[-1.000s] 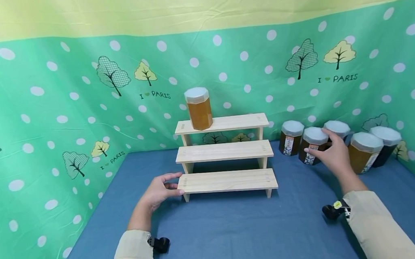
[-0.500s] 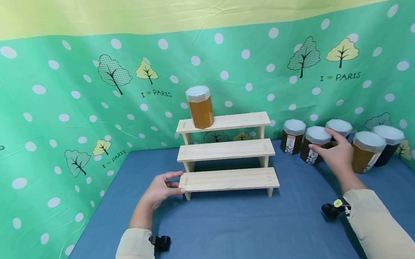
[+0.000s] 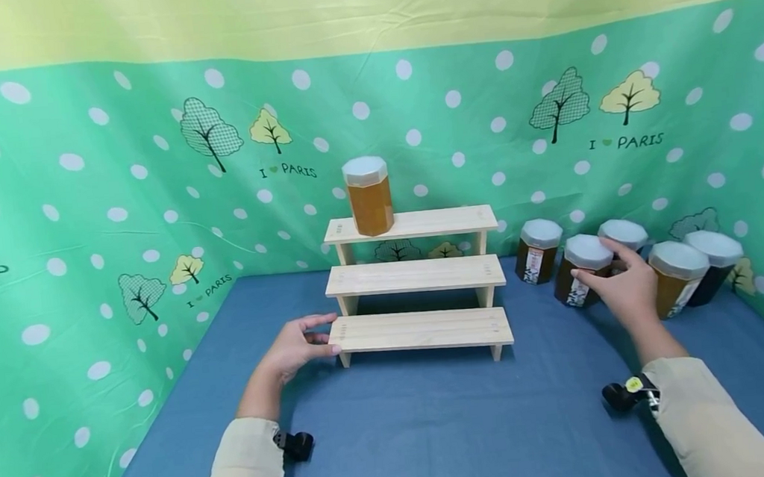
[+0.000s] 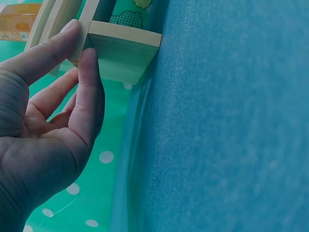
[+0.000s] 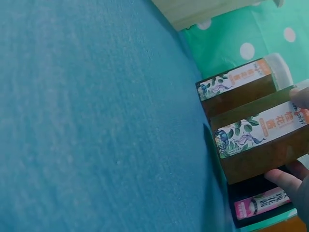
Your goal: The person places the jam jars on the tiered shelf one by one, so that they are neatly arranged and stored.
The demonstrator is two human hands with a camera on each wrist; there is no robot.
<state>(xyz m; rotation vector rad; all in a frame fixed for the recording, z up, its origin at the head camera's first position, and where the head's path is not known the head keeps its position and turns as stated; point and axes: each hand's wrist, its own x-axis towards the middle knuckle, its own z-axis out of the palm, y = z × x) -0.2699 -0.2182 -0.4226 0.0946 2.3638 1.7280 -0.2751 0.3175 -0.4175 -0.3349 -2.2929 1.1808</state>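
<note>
My left hand (image 3: 296, 350) pinches the left end of the lowest step of a three-step wooden display stand (image 3: 419, 331). In the left wrist view the thumb and index finger meet at that board's corner (image 4: 83, 46). At the right, my right hand (image 3: 631, 290) grips a dark brown jar (image 3: 568, 286) with a white many-sided lid. Its thumb lies on one side and its fingers on the other. The right wrist view shows the held jar's (image 5: 270, 157) white-and-orange label with printed leaves. An amber jar (image 3: 371, 209) stands on the top step, left of centre.
Another brown jar (image 3: 536, 260) stands left of the held one. Behind and right are a white-lidded jar (image 3: 622, 231), an amber jar (image 3: 669, 292) and a dark jar (image 3: 712, 284). A blue cloth (image 3: 437, 429) covers the table. Green dotted fabric (image 3: 253, 226) hangs behind.
My right hand and the brown jar in its grip have shifted slightly toward me over the last half second. The left hand stays at the stand.
</note>
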